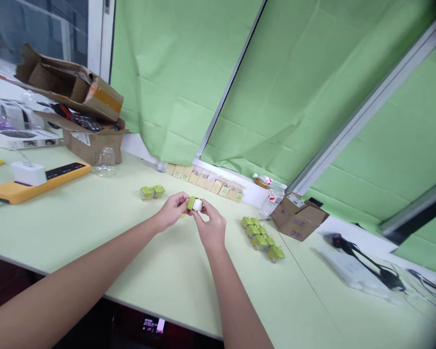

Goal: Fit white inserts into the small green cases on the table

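Observation:
Between the fingertips of both hands, raised over the table, is a small green-lidded container (pixel 195 204) with a white part facing right. My left hand (pixel 172 211) pinches its green side, and my right hand (pixel 211 224) grips it by the white side. Its underside is partly hidden by the fingers. Just below the hands, a small yellow piece (pixel 183 215) lies on the table. Two similar green-lidded clear containers (pixel 152 192) stand beyond my left hand. To the right of my right hand, several more green-lidded containers (pixel 260 235) sit in a cluster, with yellow showing inside.
Small cardboard boxes (pixel 207 180) line the back edge of the table (pixel 160 276). Plastic bottles (pixel 272 196) and a carton (pixel 298 216) stand at back right. An orange power strip (pixel 39 183), a clear plastic dome (pixel 105 162) and stacked cardboard boxes (pixel 90 140) occupy the left.

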Demonstrator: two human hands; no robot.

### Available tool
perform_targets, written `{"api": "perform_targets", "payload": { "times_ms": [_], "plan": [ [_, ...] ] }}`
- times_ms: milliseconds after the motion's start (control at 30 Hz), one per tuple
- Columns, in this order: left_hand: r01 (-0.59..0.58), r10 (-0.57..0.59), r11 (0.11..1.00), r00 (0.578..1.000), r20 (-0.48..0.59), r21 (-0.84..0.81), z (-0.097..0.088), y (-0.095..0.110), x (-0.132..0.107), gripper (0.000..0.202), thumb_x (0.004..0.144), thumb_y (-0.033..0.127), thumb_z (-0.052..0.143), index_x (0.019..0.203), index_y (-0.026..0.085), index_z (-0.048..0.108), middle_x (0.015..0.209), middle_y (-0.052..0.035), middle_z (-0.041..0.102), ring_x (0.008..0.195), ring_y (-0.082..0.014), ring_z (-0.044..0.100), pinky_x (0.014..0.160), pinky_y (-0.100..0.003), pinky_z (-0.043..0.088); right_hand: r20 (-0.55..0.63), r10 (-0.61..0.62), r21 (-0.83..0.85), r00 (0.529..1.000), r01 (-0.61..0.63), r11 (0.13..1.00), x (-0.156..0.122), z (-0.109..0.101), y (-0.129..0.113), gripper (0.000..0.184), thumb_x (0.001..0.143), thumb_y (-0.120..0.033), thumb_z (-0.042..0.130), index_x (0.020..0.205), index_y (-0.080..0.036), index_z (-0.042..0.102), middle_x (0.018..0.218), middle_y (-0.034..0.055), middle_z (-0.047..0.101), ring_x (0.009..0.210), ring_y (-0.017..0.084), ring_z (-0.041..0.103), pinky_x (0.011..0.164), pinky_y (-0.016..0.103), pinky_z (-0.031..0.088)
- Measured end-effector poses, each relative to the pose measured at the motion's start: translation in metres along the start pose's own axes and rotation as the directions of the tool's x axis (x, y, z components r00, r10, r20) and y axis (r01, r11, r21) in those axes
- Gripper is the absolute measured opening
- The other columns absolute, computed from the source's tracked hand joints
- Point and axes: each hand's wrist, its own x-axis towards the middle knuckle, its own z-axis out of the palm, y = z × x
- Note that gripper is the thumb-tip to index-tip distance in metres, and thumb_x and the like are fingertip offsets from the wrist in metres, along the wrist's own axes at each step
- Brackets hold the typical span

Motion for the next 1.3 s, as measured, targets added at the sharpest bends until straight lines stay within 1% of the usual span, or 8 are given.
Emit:
{"api": "perform_targets", "payload": {
  "times_ms": [100,167,333,433,633,867,1067,1300],
  "plan": [
    [-0.034,0.035,0.999,0.999,-0.016,0.032,-0.001,-0.003,0.003,0.027,0.079,0.040,0.068,0.082,0.016,0.054,0.076,-0.0008,0.063,0.066,-0.0132,0.062,0.068,-0.030,0.053,0.010,0.027,0.040,1.000,-0.027,0.999,0.000,0.001,0.000,0.041,0.079,-0.028,0.067,0.119,-0.022,0.063,0.113,0.0073,0.068,0.093,0.022,0.066,0.090,0.040,0.054],
    [-0.061,0.064,0.995,0.997,-0.039,0.085,-0.003,-0.007,0.005,0.027,0.081,0.041,0.065,0.083,0.016,0.054,0.076,-0.0007,0.062,0.066,-0.0130,0.062,0.067,-0.029,0.052,0.037,0.123,0.161,0.992,-0.127,0.979,0.001,0.001,-0.001,0.048,0.077,-0.033,0.070,0.122,-0.021,0.061,0.118,0.0090,0.065,0.097,0.022,0.065,0.091,0.039,0.054],
    [-0.120,0.123,0.953,0.992,0.010,0.279,-0.003,-0.014,0.004,0.024,0.085,0.041,0.059,0.083,0.017,0.057,0.073,-0.0003,0.060,0.064,-0.0129,0.058,0.061,-0.027,0.051,0.232,0.467,0.496,0.853,-0.517,0.698,0.007,0.001,0.001,0.057,0.074,-0.045,0.072,0.122,-0.017,0.057,0.116,0.0129,0.065,0.099,0.023,0.065,0.085,0.041,0.057],
    [-0.119,0.113,0.934,0.993,0.038,0.338,0.000,-0.013,0.000,0.024,0.086,0.041,0.056,0.085,0.018,0.061,0.077,-0.0018,0.062,0.068,-0.0140,0.059,0.063,-0.027,0.051,0.413,0.466,0.535,0.783,-0.622,0.571,0.008,-0.002,0.005,0.047,0.071,-0.046,0.075,0.105,-0.016,0.064,0.100,0.0081,0.069,0.095,0.022,0.065,0.086,0.042,0.057],
    [-0.146,0.160,0.908,0.987,-0.003,0.394,0.003,-0.002,-0.002,0.022,0.084,0.039,0.058,0.081,0.018,0.064,0.092,-0.0057,0.063,0.077,-0.0158,0.059,0.059,-0.024,0.049,0.539,0.441,0.579,0.717,-0.696,0.424,0.008,-0.010,0.007,0.038,0.072,-0.046,0.074,0.094,-0.017,0.065,0.094,0.0053,0.069,0.087,0.019,0.068,0.091,0.041,0.055],
    [-0.178,0.182,0.868,0.983,0.037,0.463,0.005,-0.005,-0.003,0.019,0.085,0.035,0.057,0.082,0.018,0.065,0.087,-0.0047,0.064,0.074,-0.0157,0.060,0.062,-0.025,0.048,0.556,0.397,0.537,0.730,-0.680,0.499,0.007,-0.011,0.007,0.043,0.067,-0.036,0.078,0.103,-0.021,0.060,0.088,0.0011,0.067,0.083,0.016,0.066,0.088,0.042,0.054],
    [-0.217,0.218,0.832,0.974,0.060,0.510,0.005,-0.003,-0.004,0.020,0.084,0.037,0.059,0.083,0.020,0.070,0.087,-0.0055,0.065,0.073,-0.0165,0.059,0.060,-0.026,0.046,0.442,0.399,0.482,0.803,-0.588,0.650,0.007,-0.006,0.009,0.035,0.063,-0.027,0.074,0.094,-0.020,0.060,0.080,-0.0019,0.063,0.077,0.014,0.060,0.079,0.036,0.056],
    [-0.284,0.237,0.772,0.959,0.157,0.568,0.006,-0.003,-0.009,0.020,0.086,0.034,0.054,0.083,0.020,0.069,0.085,-0.0058,0.064,0.072,-0.0168,0.057,0.061,-0.026,0.044,0.439,0.446,0.463,0.780,-0.622,0.632,0.005,-0.002,0.013,0.019,0.065,-0.025,0.064,0.081,-0.020,0.056,0.073,-0.0040,0.056,0.069,0.012,0.055,0.066,0.031,0.057]
  ]
}}
